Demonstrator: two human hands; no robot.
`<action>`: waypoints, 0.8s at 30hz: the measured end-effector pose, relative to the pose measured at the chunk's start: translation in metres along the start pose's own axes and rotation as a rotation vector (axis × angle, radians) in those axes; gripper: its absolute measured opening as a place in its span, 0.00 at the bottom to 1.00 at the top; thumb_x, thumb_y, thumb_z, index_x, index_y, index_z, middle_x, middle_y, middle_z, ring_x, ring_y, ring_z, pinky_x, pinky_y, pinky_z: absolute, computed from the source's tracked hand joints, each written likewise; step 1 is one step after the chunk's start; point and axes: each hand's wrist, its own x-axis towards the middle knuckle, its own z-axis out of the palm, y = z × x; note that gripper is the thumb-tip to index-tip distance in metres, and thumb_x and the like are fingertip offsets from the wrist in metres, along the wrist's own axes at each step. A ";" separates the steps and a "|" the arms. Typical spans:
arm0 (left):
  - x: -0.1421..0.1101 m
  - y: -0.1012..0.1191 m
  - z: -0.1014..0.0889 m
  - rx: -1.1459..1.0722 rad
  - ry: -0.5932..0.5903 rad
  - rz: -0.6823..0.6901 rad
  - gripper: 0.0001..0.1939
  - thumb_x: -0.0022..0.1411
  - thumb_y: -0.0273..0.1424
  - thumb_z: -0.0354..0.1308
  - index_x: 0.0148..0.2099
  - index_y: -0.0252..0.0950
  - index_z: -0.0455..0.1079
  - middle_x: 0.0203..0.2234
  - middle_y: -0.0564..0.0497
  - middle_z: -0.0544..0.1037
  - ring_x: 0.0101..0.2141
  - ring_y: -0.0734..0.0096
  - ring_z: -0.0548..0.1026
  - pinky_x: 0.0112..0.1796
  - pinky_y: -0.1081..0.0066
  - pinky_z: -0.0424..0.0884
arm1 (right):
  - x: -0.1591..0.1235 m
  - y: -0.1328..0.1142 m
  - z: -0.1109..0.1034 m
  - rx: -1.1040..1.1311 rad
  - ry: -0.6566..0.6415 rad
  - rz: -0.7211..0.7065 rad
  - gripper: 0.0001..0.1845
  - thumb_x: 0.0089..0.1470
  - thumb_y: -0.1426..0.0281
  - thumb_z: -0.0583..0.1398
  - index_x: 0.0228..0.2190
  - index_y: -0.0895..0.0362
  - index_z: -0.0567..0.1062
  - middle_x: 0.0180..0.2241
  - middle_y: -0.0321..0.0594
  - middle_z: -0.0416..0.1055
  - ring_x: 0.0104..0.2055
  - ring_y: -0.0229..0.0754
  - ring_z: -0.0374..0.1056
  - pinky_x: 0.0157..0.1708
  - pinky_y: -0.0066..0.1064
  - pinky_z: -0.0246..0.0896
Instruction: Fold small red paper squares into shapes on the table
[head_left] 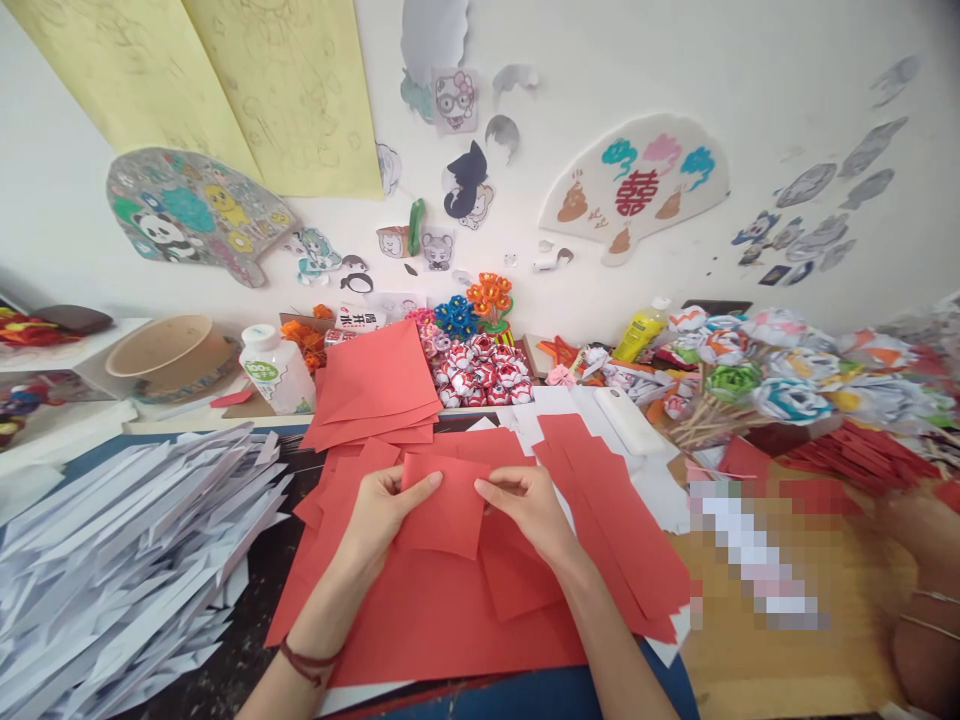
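Note:
A small red paper piece (446, 515) is held up between my two hands, above larger red sheets (450, 630) spread on the table. My left hand (386, 505) pinches its upper left edge, thumb on the front and fingers behind. On the other side my right hand (529, 505) grips the upper right edge the same way. Under my right forearm lies another red piece (517, 580). Long red strips (607, 520) fan out to the right, and a stack of red sheets (375, 385) sits behind my hands.
Folded white paper strips (135, 570) cover the left side. Behind stand a white bottle (276, 370), red-and-white paper flowers (484, 370) and a yellow bottle (641, 330). A white phone-like object (626, 420) lies back right. Another person's arm (926, 600) is at the far right.

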 end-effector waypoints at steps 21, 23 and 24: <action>0.008 -0.001 -0.008 0.302 0.164 0.421 0.17 0.58 0.45 0.57 0.34 0.34 0.74 0.29 0.51 0.77 0.32 0.69 0.72 0.32 0.77 0.66 | 0.000 0.009 -0.003 -0.046 0.066 -0.015 0.19 0.45 0.54 0.66 0.19 0.58 0.74 0.18 0.36 0.69 0.21 0.39 0.67 0.25 0.30 0.64; 0.007 -0.002 -0.008 0.354 0.159 0.440 0.18 0.61 0.45 0.54 0.32 0.34 0.71 0.26 0.53 0.74 0.29 0.71 0.69 0.30 0.77 0.64 | -0.001 0.009 -0.005 -0.050 0.081 -0.028 0.19 0.45 0.55 0.66 0.19 0.58 0.74 0.18 0.36 0.69 0.22 0.39 0.67 0.25 0.30 0.63; 0.006 -0.002 -0.009 0.390 0.161 0.449 0.19 0.62 0.45 0.53 0.30 0.34 0.69 0.24 0.53 0.72 0.28 0.72 0.68 0.29 0.78 0.62 | -0.001 0.009 -0.005 -0.049 0.091 -0.039 0.18 0.46 0.56 0.66 0.19 0.58 0.74 0.18 0.36 0.69 0.22 0.39 0.67 0.25 0.30 0.63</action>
